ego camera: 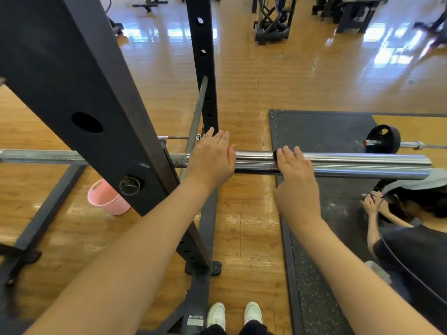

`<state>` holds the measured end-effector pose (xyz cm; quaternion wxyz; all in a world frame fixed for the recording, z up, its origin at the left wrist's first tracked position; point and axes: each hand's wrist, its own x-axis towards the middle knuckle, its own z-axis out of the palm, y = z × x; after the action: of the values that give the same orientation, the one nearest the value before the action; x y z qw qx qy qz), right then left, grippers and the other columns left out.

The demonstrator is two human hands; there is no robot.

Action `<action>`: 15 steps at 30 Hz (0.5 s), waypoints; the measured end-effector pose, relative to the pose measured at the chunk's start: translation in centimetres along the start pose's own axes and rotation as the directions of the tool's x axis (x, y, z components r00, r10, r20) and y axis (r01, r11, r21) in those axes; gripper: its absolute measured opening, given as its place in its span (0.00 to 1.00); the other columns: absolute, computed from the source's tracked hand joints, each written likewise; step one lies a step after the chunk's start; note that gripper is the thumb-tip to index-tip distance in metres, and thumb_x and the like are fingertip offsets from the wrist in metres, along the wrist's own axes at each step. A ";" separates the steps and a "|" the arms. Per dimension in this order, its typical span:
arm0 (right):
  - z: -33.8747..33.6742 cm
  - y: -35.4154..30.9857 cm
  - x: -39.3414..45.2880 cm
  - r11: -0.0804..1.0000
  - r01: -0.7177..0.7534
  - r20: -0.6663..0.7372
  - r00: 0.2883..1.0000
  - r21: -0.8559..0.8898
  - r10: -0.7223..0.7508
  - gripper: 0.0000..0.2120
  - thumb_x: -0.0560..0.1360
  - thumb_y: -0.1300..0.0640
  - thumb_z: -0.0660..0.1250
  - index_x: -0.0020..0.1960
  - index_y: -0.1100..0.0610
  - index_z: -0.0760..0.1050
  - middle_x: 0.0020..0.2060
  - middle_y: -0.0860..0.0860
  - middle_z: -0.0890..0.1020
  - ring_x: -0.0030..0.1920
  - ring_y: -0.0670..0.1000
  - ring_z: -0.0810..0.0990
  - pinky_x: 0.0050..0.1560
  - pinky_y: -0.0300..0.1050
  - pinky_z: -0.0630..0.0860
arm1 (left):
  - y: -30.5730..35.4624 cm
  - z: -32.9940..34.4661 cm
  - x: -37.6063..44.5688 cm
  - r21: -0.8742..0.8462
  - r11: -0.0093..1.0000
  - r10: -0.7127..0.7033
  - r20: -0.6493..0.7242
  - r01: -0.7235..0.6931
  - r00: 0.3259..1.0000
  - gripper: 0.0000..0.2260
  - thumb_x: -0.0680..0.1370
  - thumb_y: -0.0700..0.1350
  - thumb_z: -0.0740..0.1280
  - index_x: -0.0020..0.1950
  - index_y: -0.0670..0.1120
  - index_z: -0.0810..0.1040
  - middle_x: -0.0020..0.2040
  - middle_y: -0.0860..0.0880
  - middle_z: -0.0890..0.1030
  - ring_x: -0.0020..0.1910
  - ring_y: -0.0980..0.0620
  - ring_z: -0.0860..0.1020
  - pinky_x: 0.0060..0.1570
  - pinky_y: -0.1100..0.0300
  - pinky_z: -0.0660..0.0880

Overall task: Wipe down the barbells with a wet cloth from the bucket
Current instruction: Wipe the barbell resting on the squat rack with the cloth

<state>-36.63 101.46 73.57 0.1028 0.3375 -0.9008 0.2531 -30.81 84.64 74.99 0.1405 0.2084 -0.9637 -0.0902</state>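
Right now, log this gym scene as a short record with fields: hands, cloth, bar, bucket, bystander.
left hand: left hand lies with straight fingers on the barbell near the sleeve's inner end
right hand: right hand presses a dark cloth on the chrome sleeve, fingers straight
barbell support: rests in the black rack
bucket: pink bucket on the floor behind the rack upright
bystander: a person crouches at right on the black mat
second bar: loaded bar lies on the mat
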 end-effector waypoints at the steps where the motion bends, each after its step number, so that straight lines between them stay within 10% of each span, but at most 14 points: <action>1: -0.2 0.6 -0.3 1.000 0.004 -0.013 1.000 -0.015 -0.004 0.28 0.68 0.78 0.61 0.68 0.67 0.68 0.66 0.61 0.72 0.70 0.63 0.65 0.70 0.61 0.56 | 0.0 -0.1 0.0 0.005 1.000 0.003 0.002 -0.004 1.000 0.27 0.79 0.51 0.47 0.71 0.37 0.67 0.69 0.40 0.71 0.72 0.41 0.64 0.70 0.51 0.60; 15: -1.7 5.7 -1.4 0.994 -0.082 -0.121 0.990 -0.073 0.073 0.29 0.67 0.78 0.60 0.67 0.66 0.69 0.66 0.61 0.72 0.69 0.64 0.65 0.69 0.64 0.53 | -0.2 0.2 0.1 -0.033 0.999 0.014 -0.023 -0.015 1.000 0.26 0.78 0.50 0.49 0.69 0.37 0.70 0.66 0.39 0.74 0.71 0.41 0.66 0.67 0.49 0.64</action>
<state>-39.31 106.79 72.35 0.1589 0.2824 -0.9147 0.2414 -30.90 84.42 74.81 0.1556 0.2003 -0.9618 -0.1028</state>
